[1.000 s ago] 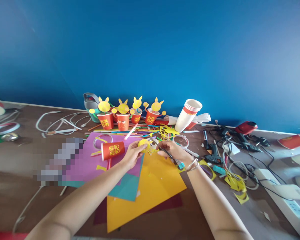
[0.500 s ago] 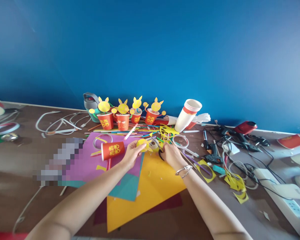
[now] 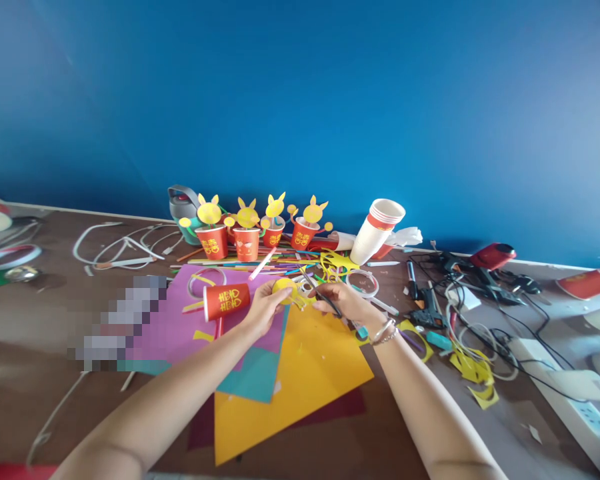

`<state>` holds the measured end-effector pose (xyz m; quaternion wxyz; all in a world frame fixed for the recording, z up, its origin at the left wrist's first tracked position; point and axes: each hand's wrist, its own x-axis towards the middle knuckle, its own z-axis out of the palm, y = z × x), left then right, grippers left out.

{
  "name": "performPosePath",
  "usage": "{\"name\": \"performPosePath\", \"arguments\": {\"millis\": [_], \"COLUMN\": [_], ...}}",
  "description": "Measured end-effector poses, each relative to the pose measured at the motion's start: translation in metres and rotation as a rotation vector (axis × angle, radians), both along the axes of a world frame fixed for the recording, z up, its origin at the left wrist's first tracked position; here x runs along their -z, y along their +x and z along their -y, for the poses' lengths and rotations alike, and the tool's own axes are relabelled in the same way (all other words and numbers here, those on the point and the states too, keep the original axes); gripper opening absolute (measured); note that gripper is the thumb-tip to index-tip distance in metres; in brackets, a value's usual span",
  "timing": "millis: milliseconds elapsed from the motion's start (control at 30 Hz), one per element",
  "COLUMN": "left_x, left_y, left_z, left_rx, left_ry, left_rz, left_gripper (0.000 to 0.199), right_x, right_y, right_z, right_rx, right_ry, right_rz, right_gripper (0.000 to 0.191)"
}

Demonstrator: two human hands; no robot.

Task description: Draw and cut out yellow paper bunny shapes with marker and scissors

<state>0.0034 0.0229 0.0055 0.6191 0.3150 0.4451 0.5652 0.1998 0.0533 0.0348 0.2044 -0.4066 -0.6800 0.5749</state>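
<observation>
My left hand [image 3: 266,308] pinches a small yellow paper disc [image 3: 283,291] with pointed pieces at its right side. Just right of it, my right hand [image 3: 341,300] is closed on dark-handled scissors [image 3: 325,297], whose blades point up and left near the disc. Under both hands lies a yellow-orange sheet [image 3: 290,380], overlapping teal [image 3: 253,377] and purple sheets [image 3: 155,333]. A red paper cup [image 3: 227,301] rests on its side by my left hand.
Behind stand red cups [image 3: 213,243] with yellow eared heads, a bottle [image 3: 183,207] and a tilted white cup stack [image 3: 377,230]. Glue guns [image 3: 425,310], cables, yellow scraps [image 3: 470,367] and a power strip [image 3: 560,373] lie right.
My right hand has moved a little right, and its hold on the scissors has shifted, so more of them shows. My left hand has stayed with the yellow disc.
</observation>
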Motion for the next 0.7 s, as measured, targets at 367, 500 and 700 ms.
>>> {"name": "performPosePath", "arguments": {"millis": [367,500,700], "left_x": [0.0028,0.0018,0.0024], "left_y": [-0.0011,-0.0008,-0.0016], "left_z": [0.0001,0.0001,0.0002], "left_rx": [0.010,0.006,0.022], "left_ry": [-0.022,-0.036,-0.040], "left_rz": [0.013,0.018,0.000], "left_gripper": [0.027,0.029,0.027], "right_x": [-0.0017,-0.0004,0.0019], "right_y": [-0.0002,0.0016,0.0043], "right_z": [0.0005,-0.0002,-0.0020], "right_rx": [-0.057,-0.065,-0.074], "right_ry": [0.013,0.015,0.021], "right_rz": [0.039,0.061,0.090], "right_gripper": [0.035,0.036,0.035]}}
